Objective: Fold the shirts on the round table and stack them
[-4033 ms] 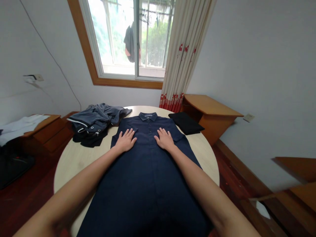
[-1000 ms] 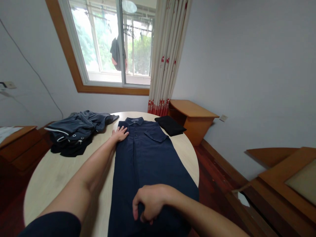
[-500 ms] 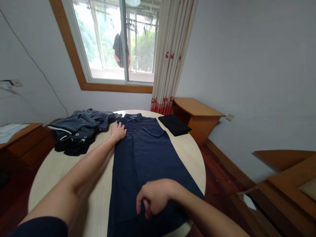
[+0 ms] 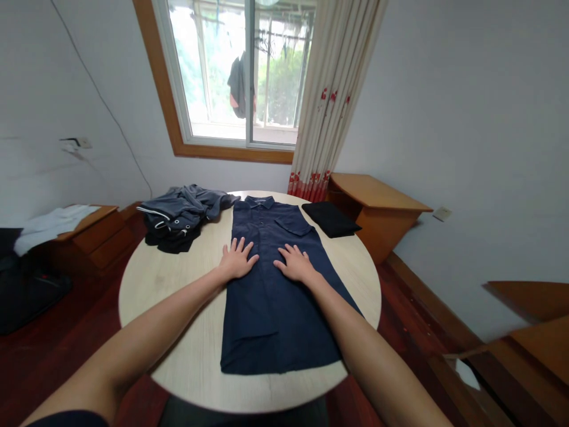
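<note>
A dark navy collared shirt (image 4: 271, 302) lies spread lengthwise on a round pale table (image 4: 178, 302), its collar towards the window and its hem near me. One sleeve is folded inward across the upper right of the front. My left hand (image 4: 238, 259) lies flat on the left side of the shirt, fingers spread. Across from it, my right hand (image 4: 294, 262) rests on the shirt's middle right, fingers also spread. Neither hand grips the cloth. A crease runs across the lower left of the shirt.
A heap of grey and black clothes (image 4: 178, 210) lies at the table's back left. A folded black garment (image 4: 331, 219) sits at the back right. Beyond stand a wooden desk (image 4: 382, 198), a curtain (image 4: 326, 118) and a window. White cloth (image 4: 56, 225) lies on a low cabinet at left.
My left hand has moved from the shirt's shoulder down to its middle left. My right hand has gone from curled above the lower part to flat on the middle. The view has shifted left.
</note>
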Available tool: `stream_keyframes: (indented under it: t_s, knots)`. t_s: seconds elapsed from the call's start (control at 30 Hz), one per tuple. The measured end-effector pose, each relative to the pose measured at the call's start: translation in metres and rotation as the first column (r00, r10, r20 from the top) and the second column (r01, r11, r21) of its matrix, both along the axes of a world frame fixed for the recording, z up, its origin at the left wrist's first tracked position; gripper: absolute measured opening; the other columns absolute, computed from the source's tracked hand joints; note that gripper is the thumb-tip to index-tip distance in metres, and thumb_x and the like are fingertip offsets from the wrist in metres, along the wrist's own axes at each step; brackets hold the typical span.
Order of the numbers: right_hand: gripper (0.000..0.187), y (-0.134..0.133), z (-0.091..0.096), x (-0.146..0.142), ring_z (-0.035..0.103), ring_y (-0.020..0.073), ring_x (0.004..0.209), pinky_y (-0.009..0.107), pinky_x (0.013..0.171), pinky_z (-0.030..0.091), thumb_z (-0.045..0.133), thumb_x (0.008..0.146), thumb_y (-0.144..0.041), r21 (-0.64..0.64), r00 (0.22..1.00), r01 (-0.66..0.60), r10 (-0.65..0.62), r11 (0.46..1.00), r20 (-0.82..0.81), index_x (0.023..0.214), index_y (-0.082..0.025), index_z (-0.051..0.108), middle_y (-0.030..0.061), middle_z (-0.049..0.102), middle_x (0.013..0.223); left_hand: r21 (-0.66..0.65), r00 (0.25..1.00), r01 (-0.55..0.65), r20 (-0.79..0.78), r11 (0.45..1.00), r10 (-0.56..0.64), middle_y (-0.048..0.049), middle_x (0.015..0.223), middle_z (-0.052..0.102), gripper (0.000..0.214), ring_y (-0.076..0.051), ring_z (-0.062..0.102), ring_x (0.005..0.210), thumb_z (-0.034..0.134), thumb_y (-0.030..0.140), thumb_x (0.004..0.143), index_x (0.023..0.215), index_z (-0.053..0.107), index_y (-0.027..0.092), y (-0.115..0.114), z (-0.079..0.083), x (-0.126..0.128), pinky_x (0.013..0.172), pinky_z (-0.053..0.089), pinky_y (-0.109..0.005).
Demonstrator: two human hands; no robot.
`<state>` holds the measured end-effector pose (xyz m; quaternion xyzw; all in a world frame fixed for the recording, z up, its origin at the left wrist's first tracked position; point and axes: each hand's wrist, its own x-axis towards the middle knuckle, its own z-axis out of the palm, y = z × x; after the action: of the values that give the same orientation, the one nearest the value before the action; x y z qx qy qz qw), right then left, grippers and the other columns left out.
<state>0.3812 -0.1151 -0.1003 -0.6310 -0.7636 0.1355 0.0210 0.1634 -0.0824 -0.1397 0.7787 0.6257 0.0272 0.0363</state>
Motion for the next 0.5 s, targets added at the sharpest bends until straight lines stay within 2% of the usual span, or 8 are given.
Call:
stream_keyframes:
  t_s: [0.2, 0.3, 0.4, 0.5]
  knots:
    - [0.067, 0.026, -0.005, -0.005, 0.013, 0.0373, 0.154, 0.060, 0.119, 0.017, 0.037, 0.101, -0.056, -0.006, 1.000, 0.011, -0.011, 1.000, 0.002, 0.159, -0.021, 0.031, 0.0119, 0.017, 0.168, -0.032, 1.000, 0.017, 0.015, 0.999, -0.017, -0.0105, 0.169, 0.013, 0.075, -0.037, 0.008, 0.155, 0.023, 0.067, 0.098, 0.161, 0.027, 0.025, 0.033, 0.008, -0.004, 0.119, 0.012, -0.063]
    - [0.066, 0.034, -0.010, -0.007, 0.014, 0.0373, 0.153, 0.061, 0.119, 0.015, 0.036, 0.101, -0.054, 0.024, 1.000, 0.026, -0.026, 0.999, -0.002, 0.158, -0.020, 0.032, 0.0116, 0.018, 0.168, -0.035, 1.000, 0.011, 0.014, 0.999, -0.011, -0.0112, 0.169, 0.012, 0.075, -0.037, 0.007, 0.155, 0.022, 0.065, 0.099, 0.161, 0.026, 0.023, 0.036, 0.011, -0.004, 0.119, 0.012, -0.062]
    - [0.066, 0.036, -0.017, -0.005, 0.012, 0.0355, 0.154, 0.060, 0.120, 0.013, 0.033, 0.102, -0.055, 0.062, 0.999, 0.030, -0.029, 0.998, -0.025, 0.158, -0.020, 0.032, 0.0101, 0.019, 0.168, -0.001, 0.999, 0.041, 0.013, 0.999, -0.041, -0.0117, 0.168, 0.015, 0.074, -0.038, 0.010, 0.154, 0.024, 0.063, 0.099, 0.160, 0.029, 0.020, 0.019, 0.007, -0.003, 0.120, 0.014, -0.061]
    - [0.066, 0.035, -0.021, -0.003, 0.012, 0.0336, 0.155, 0.058, 0.121, 0.012, 0.033, 0.101, -0.056, 0.065, 0.999, 0.028, -0.026, 0.998, -0.033, 0.158, -0.021, 0.032, 0.0086, 0.019, 0.168, 0.042, 0.986, 0.163, 0.024, 0.986, -0.164, -0.0116, 0.166, 0.020, 0.072, -0.034, 0.014, 0.154, 0.027, 0.059, 0.100, 0.159, 0.032, 0.020, -0.016, -0.001, -0.004, 0.122, 0.014, -0.058]
